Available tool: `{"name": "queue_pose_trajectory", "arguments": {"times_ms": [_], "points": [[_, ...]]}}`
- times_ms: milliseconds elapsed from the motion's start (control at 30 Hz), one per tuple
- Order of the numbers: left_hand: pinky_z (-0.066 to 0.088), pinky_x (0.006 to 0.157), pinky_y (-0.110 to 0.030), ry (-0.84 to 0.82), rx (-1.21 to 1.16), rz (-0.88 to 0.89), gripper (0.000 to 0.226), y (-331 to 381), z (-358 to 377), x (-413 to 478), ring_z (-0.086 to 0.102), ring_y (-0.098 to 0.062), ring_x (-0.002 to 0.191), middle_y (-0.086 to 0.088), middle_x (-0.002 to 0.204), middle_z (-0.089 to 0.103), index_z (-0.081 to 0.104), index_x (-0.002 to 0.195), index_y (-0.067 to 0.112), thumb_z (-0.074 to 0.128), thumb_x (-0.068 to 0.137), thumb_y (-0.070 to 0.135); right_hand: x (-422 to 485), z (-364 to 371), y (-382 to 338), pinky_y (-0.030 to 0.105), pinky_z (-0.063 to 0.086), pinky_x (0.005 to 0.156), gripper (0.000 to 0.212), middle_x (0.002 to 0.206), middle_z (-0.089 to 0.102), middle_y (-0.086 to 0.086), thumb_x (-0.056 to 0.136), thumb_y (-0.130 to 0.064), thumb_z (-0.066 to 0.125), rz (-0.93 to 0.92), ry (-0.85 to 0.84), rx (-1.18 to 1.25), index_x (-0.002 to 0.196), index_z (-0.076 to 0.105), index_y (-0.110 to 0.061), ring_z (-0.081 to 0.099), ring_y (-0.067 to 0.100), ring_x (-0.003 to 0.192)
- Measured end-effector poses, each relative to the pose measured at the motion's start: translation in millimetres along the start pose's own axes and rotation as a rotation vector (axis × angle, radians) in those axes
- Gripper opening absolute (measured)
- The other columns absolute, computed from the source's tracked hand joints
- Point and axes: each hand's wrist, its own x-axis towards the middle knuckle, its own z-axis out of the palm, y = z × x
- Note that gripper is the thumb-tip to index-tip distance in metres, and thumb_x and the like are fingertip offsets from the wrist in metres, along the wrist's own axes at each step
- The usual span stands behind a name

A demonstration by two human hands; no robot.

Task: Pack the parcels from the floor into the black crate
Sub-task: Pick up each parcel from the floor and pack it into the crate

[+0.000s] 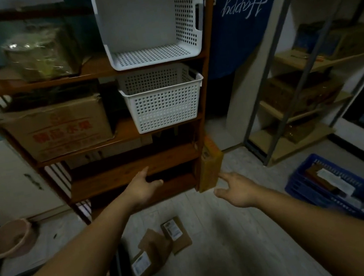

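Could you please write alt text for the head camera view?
A person's left hand and right hand extend forward, open and empty, above brown parcels on the floor. Ahead stands a wooden shelf with white baskets; a blue crate sits at right.

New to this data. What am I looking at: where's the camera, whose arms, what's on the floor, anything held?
No robot here: one wide-angle camera is worn on a person's head, looking forward and down, so the two bare arms are the wearer's own. The left hand is open near a wooden shelf unit. The right hand is open too, its index finger close to a yellowish box leaning against the unit's side. Neither holds anything. On the floor lie three brown parcels, two showing white labels. The dark edge at lower left looks like the black crate. A blue crate with items in it sits at right.
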Motion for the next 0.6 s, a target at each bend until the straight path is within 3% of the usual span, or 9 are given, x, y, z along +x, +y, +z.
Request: {"name": "queue_pose_trajectory", "arguments": {"times_ms": [167,300,367,467,600], "points": [[0.029,0.110,-0.037,-0.038,-0.099,-0.047,0.074,1.5,9.2,34.6,0.024,-0.030,0.141,-0.008,0.158,0.015,0.010,0.152,0.023,0.055,0.094,0.034,46.6,-9.2,7.8,0.027,0.031,0.104,0.060,0.150,0.037,0.006,0.095,-0.042,0.050,0.034,-0.023,0.008,0.147,0.032,-0.016,0.038,0.023,0.134],[0.037,0.102,-0.032,0.023,-0.117,-0.157,0.075,-25.1,16.3,42.5,0.034,-0.027,0.137,-0.006,0.156,0.024,0.014,0.151,0.024,0.058,0.091,0.036,91.9,4.9,9.1,0.035,0.039,0.105,0.061,0.147,0.042,0.006,0.092,-0.045,0.054,-0.015,-0.108,0.015,0.144,0.038,-0.018,0.044,0.024,0.129],[0.034,0.105,-0.033,0.071,-0.168,-0.206,0.074,-37.3,20.6,47.3,0.036,-0.026,0.135,-0.005,0.152,0.031,0.015,0.151,0.020,0.058,0.091,0.035,117.2,13.5,9.5,0.036,0.038,0.106,0.063,0.148,0.040,0.007,0.091,-0.044,0.055,-0.053,-0.161,0.017,0.145,0.037,-0.017,0.042,0.025,0.131],[0.028,0.109,-0.031,0.142,-0.212,-0.273,0.069,-44.0,27.0,49.3,0.030,-0.027,0.138,-0.006,0.152,0.028,0.018,0.150,0.014,0.055,0.094,0.032,151.8,23.6,11.9,0.039,0.034,0.111,0.068,0.155,0.030,0.006,0.092,-0.045,0.056,-0.102,-0.267,0.017,0.148,0.032,-0.016,0.034,0.026,0.139],[0.039,0.092,-0.027,0.224,-0.298,-0.421,0.074,-55.8,48.8,58.4,0.050,-0.021,0.116,-0.013,0.147,0.039,0.016,0.150,0.012,0.057,0.092,0.030,200.0,32.0,27.9,0.038,0.034,0.110,0.067,0.158,0.021,0.007,0.095,-0.043,0.052,-0.128,-0.402,-0.065,0.151,0.024,-0.019,0.032,0.028,0.139]]}}
